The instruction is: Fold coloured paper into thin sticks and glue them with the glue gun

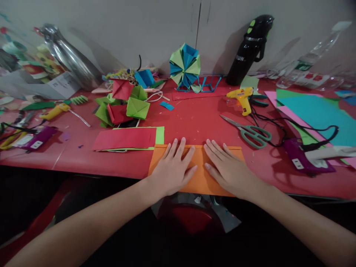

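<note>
An orange sheet of paper lies at the front edge of the red table, with a narrow folded strip along its far side. My left hand rests flat on its left half, fingers spread and fingertips at the folded strip. On the right half lies my right hand, also flat, its fingers stretched toward the same strip. Neither hand grasps anything. Just beyond the sheet's left corner sit red paper pieces on top of light green paper.
Scissors and a yellow glue gun lie to the right, near a purple power strip and stacked coloured sheets. Folded paper shapes stand left. Behind are a paper wheel, a black bottle and a metal jug.
</note>
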A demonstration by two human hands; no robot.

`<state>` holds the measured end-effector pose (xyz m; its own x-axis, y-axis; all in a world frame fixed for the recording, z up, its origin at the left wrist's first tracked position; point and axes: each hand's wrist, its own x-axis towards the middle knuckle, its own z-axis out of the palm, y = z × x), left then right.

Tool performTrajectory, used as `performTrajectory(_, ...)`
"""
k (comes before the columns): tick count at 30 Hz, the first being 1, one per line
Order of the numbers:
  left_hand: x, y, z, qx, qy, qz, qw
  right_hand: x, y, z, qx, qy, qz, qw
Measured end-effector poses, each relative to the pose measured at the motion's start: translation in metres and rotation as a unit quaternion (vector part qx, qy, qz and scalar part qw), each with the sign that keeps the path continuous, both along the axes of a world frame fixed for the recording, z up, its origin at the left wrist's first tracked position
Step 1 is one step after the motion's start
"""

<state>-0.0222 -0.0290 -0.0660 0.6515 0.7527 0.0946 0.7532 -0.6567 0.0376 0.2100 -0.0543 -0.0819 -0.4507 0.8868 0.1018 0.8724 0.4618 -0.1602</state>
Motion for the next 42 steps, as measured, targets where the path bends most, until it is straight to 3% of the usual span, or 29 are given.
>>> performTrajectory(8,-0.021,0.001,0.011,-0.052,0.009,0.052,0.997,0.038,-0.012,-0.004,0.016,-0.025,-0.034,0.999)
performTrajectory(15,-0.053,0.017,0.018,-0.095,-0.009,0.038,0.995,0.067,-0.022,-0.004,0.051,-0.046,-0.031,0.997)
performTrajectory(18,-0.061,0.023,0.019,-0.086,-0.021,0.029,0.996,0.066,-0.017,-0.002,0.083,-0.046,-0.033,0.995)
performTrajectory(22,-0.059,0.028,0.029,-0.067,0.005,0.065,0.996,0.06,0.003,0.008,0.103,-0.03,-0.061,0.992)
performTrajectory(26,-0.058,0.045,0.039,-0.101,-0.002,0.045,0.994,0.065,0.03,0.02,0.043,0.043,-0.058,0.997)
performTrajectory(29,-0.064,0.066,0.039,-0.141,-0.083,-0.022,0.986,0.074,0.048,0.026,-0.069,0.103,-0.101,0.987)
performTrajectory(32,-0.068,0.083,0.037,-0.163,-0.121,-0.031,0.979,0.08,0.063,0.032,-0.161,0.122,-0.116,0.972)
performTrajectory(38,-0.067,0.09,0.039,-0.206,-0.087,-0.033,0.974,0.076,0.075,0.044,-0.19,0.041,-0.069,0.979)
performTrajectory(42,-0.067,0.088,0.039,-0.193,-0.044,-0.04,0.979,0.074,0.075,0.048,-0.171,0.013,-0.05,0.984)
